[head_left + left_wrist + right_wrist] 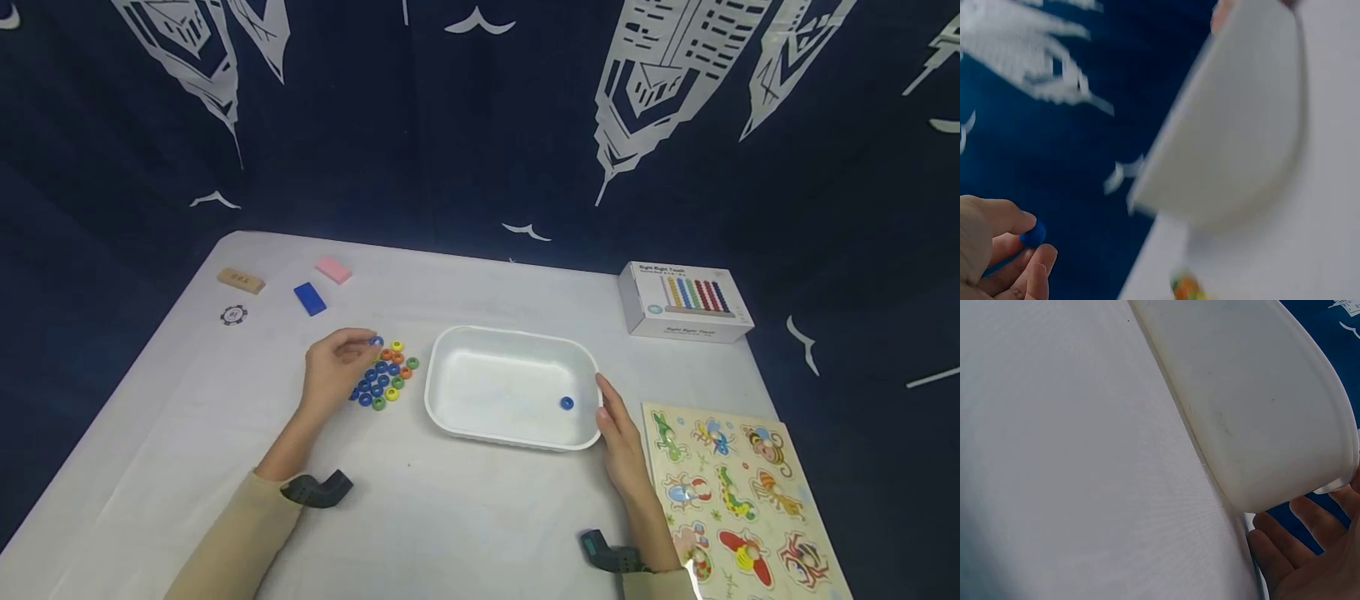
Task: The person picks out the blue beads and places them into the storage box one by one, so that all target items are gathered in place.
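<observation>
Holding a bead (377,341), small, rounded and plain blue, close by the multicoloured pile (382,381), left of the white tray (495,383). Pinching with the left hand (333,371) in a narrow grip, thumb to fingers. Touching the tray's right end with the right hand (622,442), in a loose grip of fairly straight fingers. Seeing a second blue bead (567,403) inside the tray only from the head; seeing faint marks (1227,428) on its outer wall only from the right wrist.

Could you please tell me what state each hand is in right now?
Left hand: closed, pinching a blue bead.
Right hand: open, fingers touching the white tray at its edge.
</observation>
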A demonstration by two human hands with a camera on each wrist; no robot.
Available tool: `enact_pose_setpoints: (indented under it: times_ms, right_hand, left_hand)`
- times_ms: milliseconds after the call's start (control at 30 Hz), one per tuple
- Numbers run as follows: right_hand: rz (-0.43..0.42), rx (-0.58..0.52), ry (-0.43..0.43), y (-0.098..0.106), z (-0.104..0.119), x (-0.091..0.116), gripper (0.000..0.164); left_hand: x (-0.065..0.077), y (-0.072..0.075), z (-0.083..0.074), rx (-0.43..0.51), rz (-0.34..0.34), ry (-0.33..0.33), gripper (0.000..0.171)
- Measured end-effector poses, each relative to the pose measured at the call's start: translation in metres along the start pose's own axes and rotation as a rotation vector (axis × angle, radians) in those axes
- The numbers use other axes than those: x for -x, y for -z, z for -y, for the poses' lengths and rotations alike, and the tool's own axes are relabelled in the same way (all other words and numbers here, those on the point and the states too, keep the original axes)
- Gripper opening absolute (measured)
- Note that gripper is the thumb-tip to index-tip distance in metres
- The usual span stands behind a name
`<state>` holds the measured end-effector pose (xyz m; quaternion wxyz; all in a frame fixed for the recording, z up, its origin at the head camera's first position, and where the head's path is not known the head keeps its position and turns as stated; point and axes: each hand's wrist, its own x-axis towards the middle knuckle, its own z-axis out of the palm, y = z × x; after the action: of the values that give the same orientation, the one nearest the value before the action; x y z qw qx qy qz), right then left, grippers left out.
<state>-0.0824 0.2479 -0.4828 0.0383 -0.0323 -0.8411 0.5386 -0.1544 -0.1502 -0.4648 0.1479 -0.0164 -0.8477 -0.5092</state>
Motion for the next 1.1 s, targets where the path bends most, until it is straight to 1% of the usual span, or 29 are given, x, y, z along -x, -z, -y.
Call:
enact_pose_setpoints:
  times_ms: [33,100,133,167,233,300,400,500,567,667,767,833,967,1100]
  right_hand:
    - [0.003,-0.001,-0.001,0.000,0.000,0.000,0.041]
    - [0.009,-0.003,0.001,0.000,-0.001,-0.001,0.042]
    - [0.013,-0.002,0.003,-0.001,-0.001,-0.001,0.042]
    - [0.016,-0.004,0.007,-0.001,-0.002,-0.001,0.042]
    - [0.019,-0.007,0.014,-0.001,-0.002,-0.002,0.042]
    - [0.014,-0.012,0.019,-0.002,-0.001,-0.002,0.042]
    - [0.009,-0.025,0.026,-0.004,0.000,-0.002,0.042]
    - [0.007,-0.043,0.028,-0.006,0.001,-0.001,0.042]
    - [0.010,-0.046,0.032,-0.006,0.001,-0.001,0.042]
    - [0.007,-0.038,0.029,-0.006,0.000,-0.001,0.041]
    - [0.002,-0.023,0.027,-0.004,-0.001,-0.001,0.041]
    - [0.000,-0.020,0.025,-0.002,-0.002,-0.002,0.041]
    - [-0.004,-0.025,0.023,0.001,-0.002,-0.002,0.041]
    - [0.002,-0.026,0.014,0.002,-0.001,-0.001,0.042]
  left_hand:
    - [-0.002,-0.005,-0.013,0.035,0.021,-0.014,0.029]
    - [-0.002,-0.016,-0.054,0.116,0.100,0.029,0.026]
    - [-0.002,-0.023,-0.073,0.149,0.137,0.036,0.024]
    - [-0.001,-0.033,-0.088,0.184,0.177,0.044,0.023]
    - [-0.001,-0.057,-0.106,0.220,0.254,0.009,0.020]
    - [0.001,-0.085,-0.116,0.229,0.333,-0.022,0.018]
    - [0.002,-0.126,-0.121,0.223,0.442,-0.039,0.017]
    - [0.004,-0.159,-0.120,0.187,0.531,-0.002,0.016]
    - [0.004,-0.176,-0.117,0.137,0.568,0.022,0.016]
    - [0.004,-0.194,-0.112,0.049,0.587,0.038,0.015]
    - [0.004,-0.205,-0.110,-0.005,0.595,0.042,0.015]
    - [0.005,-0.209,-0.110,-0.016,0.609,0.044,0.016]
    - [0.006,-0.211,-0.113,-0.025,0.633,0.057,0.016]
    - [0.008,-0.210,-0.115,-0.032,0.668,0.079,0.017]
